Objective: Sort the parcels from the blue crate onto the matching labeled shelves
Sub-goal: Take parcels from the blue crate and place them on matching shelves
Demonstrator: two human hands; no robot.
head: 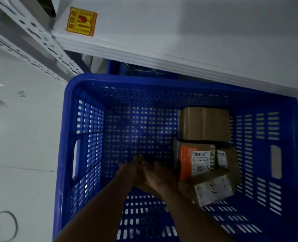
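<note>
In the head view, the left hand point(131, 169) and right hand point(159, 177) are meeting over a small brown cardboard parcel point(140, 186), mostly hidden, low in the blue perforated plastic crate point(71, 130). Their grip cannot be told. The parcel is probably light and stiff, best held by opposite sides.

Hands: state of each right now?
Left hand: on small brown parcel; grip cannot be told.
Right hand: same parcel; cannot be told.
</note>
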